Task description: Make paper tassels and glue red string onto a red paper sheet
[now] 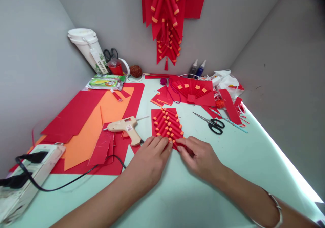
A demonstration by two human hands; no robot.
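A red paper piece (pixel 166 122) covered with several small red rolls tipped in orange lies on the pale green table (pixel 177 194). My left hand (pixel 149 160) rests at its near edge, fingers stretched out flat and touching the rolls. My right hand (pixel 196 155) is at the same near corner, fingertips pressed onto the red paper. A cream glue gun (pixel 125 128) lies just left of the piece on red and orange sheets (pixel 86 126).
Black scissors (pixel 212 123) lie to the right. A folded red fan piece (pixel 194 91) and paper scraps sit behind. A power strip (pixel 27 177) with black cord is at the left edge. A white coffee cup (pixel 88 48), tape and glue bottles (pixel 198 68) stand at the back wall.
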